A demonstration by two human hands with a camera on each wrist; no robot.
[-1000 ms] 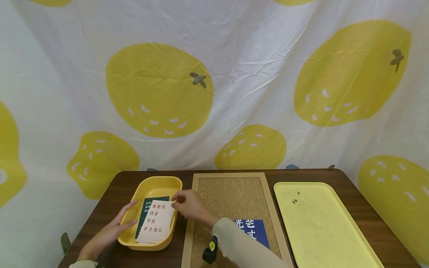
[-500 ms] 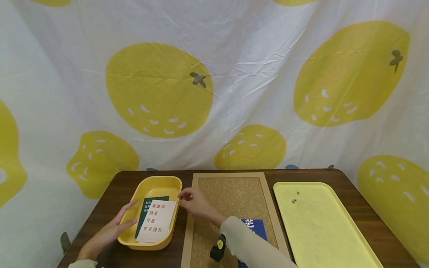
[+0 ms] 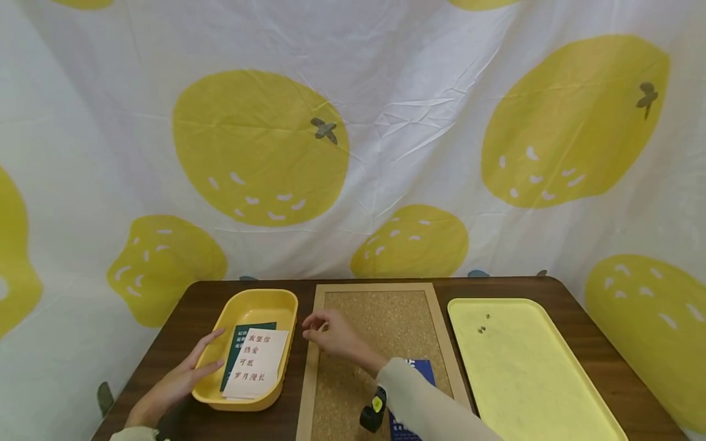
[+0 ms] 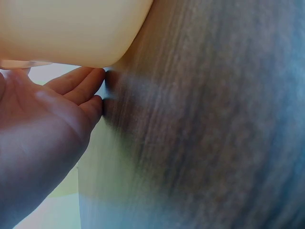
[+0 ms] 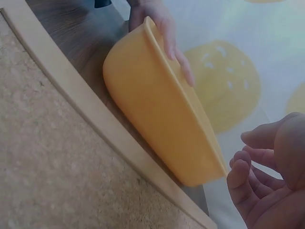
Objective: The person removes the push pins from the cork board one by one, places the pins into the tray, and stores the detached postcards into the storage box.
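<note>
My left hand holds the left rim of a yellow plastic basin, thumb reaching inside. In the left wrist view its other fingers lie against the outside wall, close to the tabletop. Inside the basin, a white card with red Chinese characters overlaps a dark green card. Just right of the basin, over the corkboard's left frame, hovers my right hand. Its fingers are loosely bent, with thumb and index apart and nothing visible between them in the right wrist view.
A wood-framed corkboard lies mid-table, bearing a blue card partly covered by my right sleeve. To its right is a pale yellow tray with several small metallic pieces. A lemon-print cloth hangs behind the table.
My right hand has moved right, off the white card's upper right corner and out past the basin's rim. The left hand stays at the basin; the cards have hardly shifted.
</note>
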